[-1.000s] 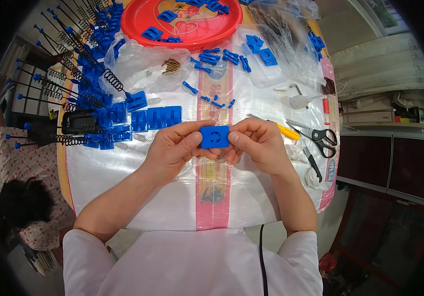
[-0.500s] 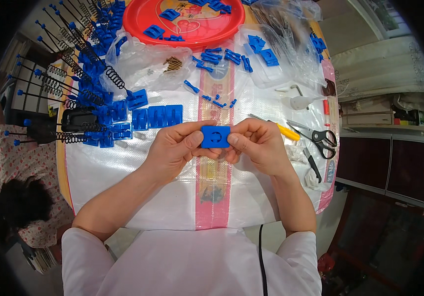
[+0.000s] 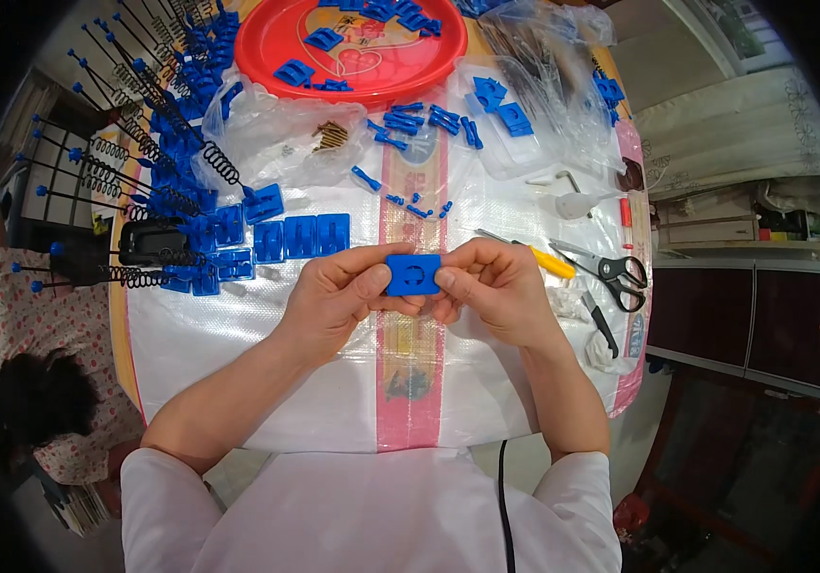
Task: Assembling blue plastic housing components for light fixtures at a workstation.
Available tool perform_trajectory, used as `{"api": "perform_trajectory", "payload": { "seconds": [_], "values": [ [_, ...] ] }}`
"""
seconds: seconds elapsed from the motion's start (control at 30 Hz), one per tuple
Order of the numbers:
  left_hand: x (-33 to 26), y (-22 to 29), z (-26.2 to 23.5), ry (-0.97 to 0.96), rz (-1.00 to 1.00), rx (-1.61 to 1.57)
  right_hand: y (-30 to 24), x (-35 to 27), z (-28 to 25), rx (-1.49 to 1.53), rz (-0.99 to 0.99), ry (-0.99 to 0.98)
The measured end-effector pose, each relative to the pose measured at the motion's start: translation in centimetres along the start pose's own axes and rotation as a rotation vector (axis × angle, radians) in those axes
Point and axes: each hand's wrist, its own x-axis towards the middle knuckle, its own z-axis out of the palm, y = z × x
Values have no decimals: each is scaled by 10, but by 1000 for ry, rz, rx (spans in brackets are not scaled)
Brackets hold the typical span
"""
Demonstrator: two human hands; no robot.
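Observation:
Both my hands hold one small blue rectangular plastic plate [image 3: 414, 275] over the middle of the table, its face with a round cut-out toward me. My left hand [image 3: 341, 291] pinches its left edge between thumb and fingers. On the right edge my right hand [image 3: 492, 291] does the same. Just beyond my left hand, a row of blue plastic plates [image 3: 301, 236] lies on the white sheet. Farther off are small blue pegs [image 3: 419, 211] and several blue waisted pieces [image 3: 404, 122]. The fingers behind the held plate are partly hidden.
Blue bases with black rods and springs [image 3: 157, 191] crowd the left side. A red basin [image 3: 352, 94] with blue parts stands at the back, near a bag of brass-coloured screws [image 3: 330, 135]. Scissors [image 3: 620, 278], a yellow-handled tool [image 3: 553, 263] and a black-handled knife [image 3: 601, 325] lie right.
My hands still grip the blue plate at both edges; it sits slightly lower in the picture and is tilted a little differently. The whole view has shifted slightly.

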Motion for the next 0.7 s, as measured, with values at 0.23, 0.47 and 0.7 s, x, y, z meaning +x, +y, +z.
{"api": "perform_trajectory", "payload": {
  "seconds": [0.23, 0.47, 0.7],
  "values": [
    [-3, 0, 2, 31, 29, 101, 2, 0, 2, -14, -16, 23],
    [-3, -1, 1, 42, 8, 106, 2, 1, 6, -10, 46, 37],
    [-5, -1, 5, 91, 14, 172, 5, 1, 11, -48, 52, 76]
  ]
}}
